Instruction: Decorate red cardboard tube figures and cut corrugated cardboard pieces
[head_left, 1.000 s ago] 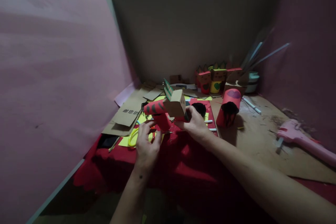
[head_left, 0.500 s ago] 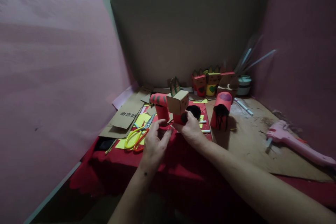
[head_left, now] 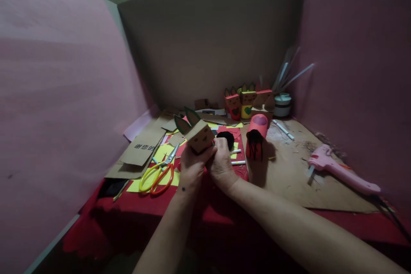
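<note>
Hands (head_left: 192, 170) (head_left: 221, 166) around rabbit (head_left: 199, 136); red cloth (head_left: 224, 212); pink wall (head_left: 64, 94)

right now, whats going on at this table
A person is doing paper craft. The left hand and right hand together clasp a cardboard box figure with green ears over the red cloth. Scissors lie to its left, a red paper tube stands upright to its right, and a pink glue gun lies farther right.
</note>
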A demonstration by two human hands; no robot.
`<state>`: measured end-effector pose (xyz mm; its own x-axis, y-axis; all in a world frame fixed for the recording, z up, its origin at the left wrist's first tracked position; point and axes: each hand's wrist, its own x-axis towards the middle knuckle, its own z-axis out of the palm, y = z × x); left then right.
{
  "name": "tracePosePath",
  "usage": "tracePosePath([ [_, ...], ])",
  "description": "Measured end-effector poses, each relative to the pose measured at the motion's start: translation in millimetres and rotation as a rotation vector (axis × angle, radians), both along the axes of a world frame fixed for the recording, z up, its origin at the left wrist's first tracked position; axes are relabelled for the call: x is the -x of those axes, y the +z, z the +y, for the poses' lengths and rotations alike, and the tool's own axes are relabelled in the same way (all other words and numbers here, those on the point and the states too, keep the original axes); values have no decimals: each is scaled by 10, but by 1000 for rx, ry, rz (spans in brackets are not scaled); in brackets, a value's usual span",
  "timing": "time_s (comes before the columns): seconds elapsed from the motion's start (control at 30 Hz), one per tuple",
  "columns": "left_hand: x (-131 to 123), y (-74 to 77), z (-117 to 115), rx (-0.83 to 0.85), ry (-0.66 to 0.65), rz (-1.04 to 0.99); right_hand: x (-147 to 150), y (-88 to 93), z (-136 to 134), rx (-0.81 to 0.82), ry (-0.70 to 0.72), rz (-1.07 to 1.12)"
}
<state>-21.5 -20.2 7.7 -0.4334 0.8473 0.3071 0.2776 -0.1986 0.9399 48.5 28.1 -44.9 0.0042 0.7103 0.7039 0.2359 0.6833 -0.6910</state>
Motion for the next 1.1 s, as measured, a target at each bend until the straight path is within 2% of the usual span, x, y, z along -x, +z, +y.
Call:
tracePosePath([
  [0.13, 35, 41, 27, 4, 10, -13, -13, 15, -51, -9, 32, -6],
  [0.3, 159, 209, -37, 42, -60, 25, -27, 63, -145, -31, 127, -34],
  [0.4, 317, 341, -22, 39, -123, 57, -38, 84, -163, -12, 85, -72],
  [0.47, 457, 446, 36, 1, -164, 69, -79, 109, -192, 4, 35, -94],
  [0.53, 602, 557, 130, -50, -211, 65, -173, 154, -266, 2, 41, -117],
  [0.67, 816, 731, 399, -112, -293, 49, -529, 271, -541, -103, 205, -220],
  [0.77, 870, 799, 651, -146, -353, 23, -830, 289, -740, -210, 316, -275],
  [0.83, 868, 815, 841, -169, -382, -1, -993, 229, -811, -311, 253, -248],
  [0.97, 822, 767, 1270, -160, -406, -13, -1271, -7, -831, -420, 84, -162],
  [1.03, 781, 696, 1500, -130, -412, -9, -1420, -115, -834, -381, 96, -209],
  [1.07, 756, 651, 1616, -114, -411, -8, -1494, -153, -840, -237, 159, -315],
  [1.1, 727, 601, 1733, -100, -405, -9, -1562, -180, -849, -176, 193, -320],
])
